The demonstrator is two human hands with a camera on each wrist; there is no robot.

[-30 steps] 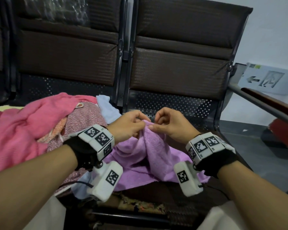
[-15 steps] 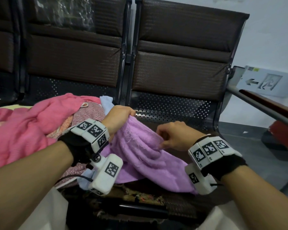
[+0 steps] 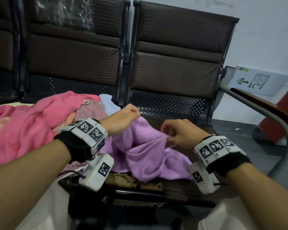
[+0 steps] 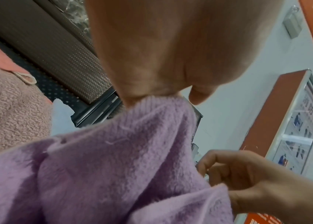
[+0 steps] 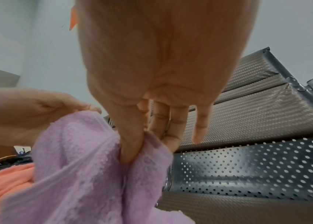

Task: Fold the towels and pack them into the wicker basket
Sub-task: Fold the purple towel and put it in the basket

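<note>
A lilac towel [image 3: 146, 151] lies bunched on the brown seat in front of me. My left hand [image 3: 123, 117] pinches its far upper edge, close-up in the left wrist view [image 4: 151, 97] where the lilac towel [image 4: 113, 174] hangs below. My right hand [image 3: 178, 133] pinches the towel's edge further right, thumb against fingers; in the right wrist view the right hand [image 5: 144, 141] holds a fold of the lilac towel [image 5: 86, 174]. The cloth sags between the two hands. No wicker basket is in view.
A heap of pink and patterned towels [image 3: 28, 128] covers the seat to the left, with a pale blue cloth [image 3: 108, 103] at its back. Dark chair backs [image 3: 176, 55] rise behind. A metal armrest [image 3: 263, 112] runs along the right.
My hands were together at the towel's top; they have moved apart along its edge, the left going up and left, the right sliding right and down. The towel now hangs spread between them.
</note>
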